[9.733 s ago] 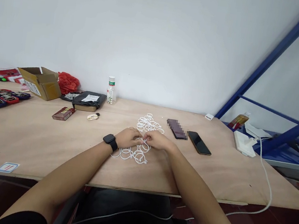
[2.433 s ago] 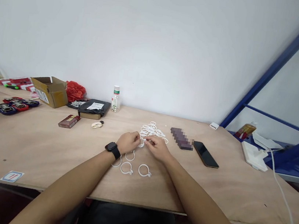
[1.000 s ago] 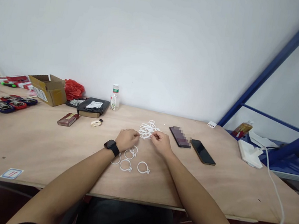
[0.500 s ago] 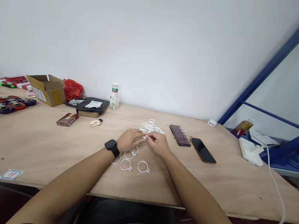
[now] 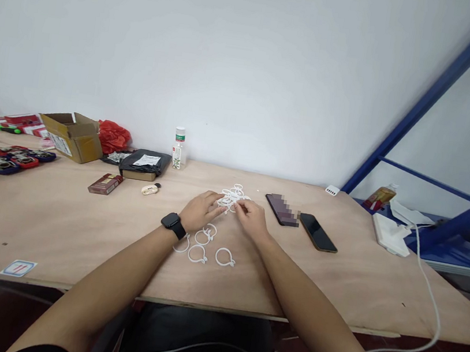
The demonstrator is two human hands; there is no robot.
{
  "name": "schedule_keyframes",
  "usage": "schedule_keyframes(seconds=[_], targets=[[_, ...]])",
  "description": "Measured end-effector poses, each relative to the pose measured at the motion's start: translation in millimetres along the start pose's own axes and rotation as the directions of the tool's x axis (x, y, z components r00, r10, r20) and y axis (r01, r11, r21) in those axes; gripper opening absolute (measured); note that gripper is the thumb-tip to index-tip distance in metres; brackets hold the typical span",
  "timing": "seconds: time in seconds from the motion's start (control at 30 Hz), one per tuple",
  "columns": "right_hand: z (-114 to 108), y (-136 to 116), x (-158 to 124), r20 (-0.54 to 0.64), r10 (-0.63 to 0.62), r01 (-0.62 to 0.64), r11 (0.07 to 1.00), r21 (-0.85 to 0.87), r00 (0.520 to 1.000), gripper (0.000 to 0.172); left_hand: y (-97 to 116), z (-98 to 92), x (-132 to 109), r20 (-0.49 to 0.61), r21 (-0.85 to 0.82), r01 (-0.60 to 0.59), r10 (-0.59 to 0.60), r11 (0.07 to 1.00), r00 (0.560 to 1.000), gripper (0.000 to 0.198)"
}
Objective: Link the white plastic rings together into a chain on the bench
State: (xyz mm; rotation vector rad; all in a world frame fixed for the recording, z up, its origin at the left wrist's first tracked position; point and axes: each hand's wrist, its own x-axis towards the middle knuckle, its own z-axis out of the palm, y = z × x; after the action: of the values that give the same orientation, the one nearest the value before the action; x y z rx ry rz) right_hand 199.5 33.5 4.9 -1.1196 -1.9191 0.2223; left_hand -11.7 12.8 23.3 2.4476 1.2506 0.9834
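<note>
A small heap of white plastic curtain rings (image 5: 238, 188) lies in the middle of the table. My left hand (image 5: 200, 212), with a black watch on its wrist, is at the heap's left side, thumb and fingers apart. From the right, my right hand (image 5: 254, 219) reaches into the heap's near edge. Its thumb and forefinger are pinched on a white ring, mostly hidden by the fingers and the other rings. Nearer to me lie several separate rings, among them one ring (image 5: 217, 256) below my right hand and another ring (image 5: 189, 256) to its left.
Two phones, one dark phone (image 5: 279, 210) and one black phone (image 5: 318, 233), lie to the right. Leftward are a maroon box (image 5: 105, 184), earbud case (image 5: 149, 189), black parcel (image 5: 143, 162), bottle (image 5: 178, 150) and open carton (image 5: 74, 142). A white cable (image 5: 431, 291) crosses the right edge.
My hands, which met over a small white part in front of the heap, have come apart and moved forward to the heap. My left fingers have spread. The view has shifted slightly.
</note>
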Motion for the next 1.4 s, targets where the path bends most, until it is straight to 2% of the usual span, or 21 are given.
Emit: schedule_keyframes(seconds=[0.07,0.17,0.23,0.3,0.4,0.53,0.67,0.77,1.0,1.2,1.4], targets=[[-0.3,13.0,2.4,-0.013,0.117,-0.117,0.992,-0.053,0.993,0.020,-3.2,-2.7,-0.7,0.096,0.041,0.044,-0.048,0.998,0.994,0.032],[-2.1,28.0,4.3,0.026,0.250,-0.246,0.964,-0.100,0.968,0.026,-9.0,-2.5,-2.6,0.280,0.105,0.070,-0.097,0.992,0.955,0.017],[-2.7,29.1,3.8,0.041,0.245,-0.242,0.968,-0.068,0.969,0.024,-12.0,0.2,-4.0,0.363,0.111,0.065,-0.101,0.992,0.926,0.012],[-2.0,22.2,1.8,0.067,0.188,-0.187,0.982,-0.014,0.980,0.022,-13.3,3.5,-4.9,0.400,0.101,0.054,-0.090,0.993,0.912,0.010],[0.7,3.7,-2.9,0.175,0.059,-0.068,0.997,0.047,0.983,0.021,-13.5,6.5,-5.0,0.363,0.124,0.043,-0.086,0.991,0.928,0.014],[3.7,-13.8,-8.1,0.293,-0.067,0.043,0.995,0.089,0.954,0.022,-13.4,5.3,-2.6,0.203,0.177,0.095,-0.131,0.980,0.970,0.018],[4.3,-14.4,-9.2,0.277,-0.097,0.075,0.993,0.088,0.956,0.025,-11.5,3.5,-0.3,0.029,0.181,0.218,-0.227,0.959,0.973,0.022],[5.1,-11.3,-8.8,0.223,-0.106,0.090,0.993,0.079,0.969,0.022,-7.5,5.4,-0.5,-0.032,0.157,0.260,-0.258,0.953,0.966,0.020],[9.0,-13.8,-10.9,0.114,-0.158,0.150,0.985,0.082,0.981,0.026,1.7,15.4,-2.8,0.051,0.043,0.218,-0.220,0.975,0.974,0.013],[8.5,-21.8,-12.6,0.180,-0.328,0.312,0.943,0.114,0.927,0.021,0.2,21.0,-4.6,0.088,-0.005,0.170,-0.169,0.985,0.982,0.016],[6.1,-24.4,-12.8,0.216,-0.350,0.338,0.937,0.090,0.911,0.018,-3.0,20.8,-4.1,0.085,-0.089,0.200,-0.192,0.976,0.978,0.016]])
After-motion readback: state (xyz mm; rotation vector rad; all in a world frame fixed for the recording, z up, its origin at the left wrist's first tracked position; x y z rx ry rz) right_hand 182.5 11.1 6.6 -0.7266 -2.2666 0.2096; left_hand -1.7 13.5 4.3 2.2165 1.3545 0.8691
